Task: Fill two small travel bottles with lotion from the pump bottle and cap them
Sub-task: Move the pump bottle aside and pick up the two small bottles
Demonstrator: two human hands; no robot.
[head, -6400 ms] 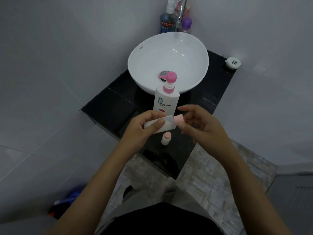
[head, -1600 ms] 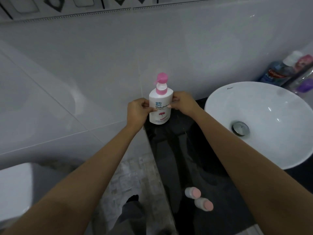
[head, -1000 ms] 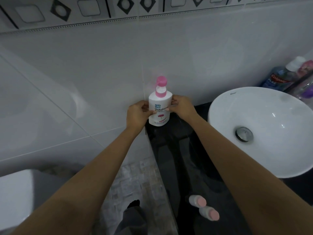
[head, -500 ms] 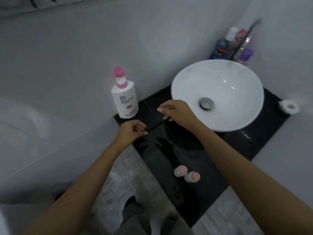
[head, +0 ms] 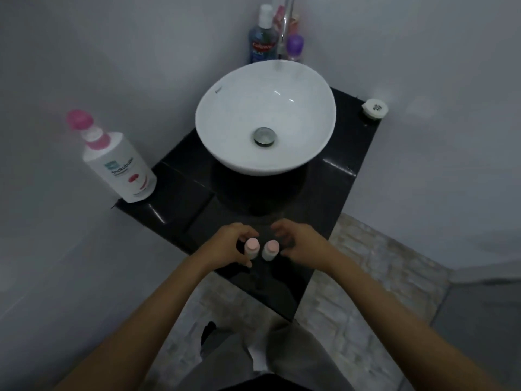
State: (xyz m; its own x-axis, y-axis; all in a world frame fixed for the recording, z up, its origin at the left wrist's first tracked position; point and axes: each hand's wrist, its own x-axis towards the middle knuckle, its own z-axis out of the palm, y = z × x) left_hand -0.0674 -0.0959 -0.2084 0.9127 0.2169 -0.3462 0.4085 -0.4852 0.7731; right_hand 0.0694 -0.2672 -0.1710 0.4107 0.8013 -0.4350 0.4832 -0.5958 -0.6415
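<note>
Standing side by side near the front edge of a glossy black stone counter (head: 332, 193) are two small white travel bottles with pink caps: the left travel bottle (head: 251, 248) and the right travel bottle (head: 270, 250), upright, nearly touching, both capped. The left hand (head: 229, 247) curls around the left one, fingers loosely closing on its body; the right hand (head: 299, 244) cups beside the right one with fingers spread, and whether it touches the bottle cannot be told. At ten o'clock from the pair, on the counter's far left corner against the wall, stands the large white pump bottle with a pink pump head (head: 118, 162). At twelve o'clock sits a round white ceramic basin (head: 239, 153) with a metal drain. Beyond it, a chrome tap (head: 284, 26) rises among a blue mouthwash bottle (head: 262, 42) and a small purple bottle (head: 295, 46). At two o'clock, on the far right corner, lies a small round white container (head: 375, 108). Plain pale grey walls (head: 112, 52) enclose the counter; the floor (head: 366, 263) below is mottled grey-brown stone tile.
</note>
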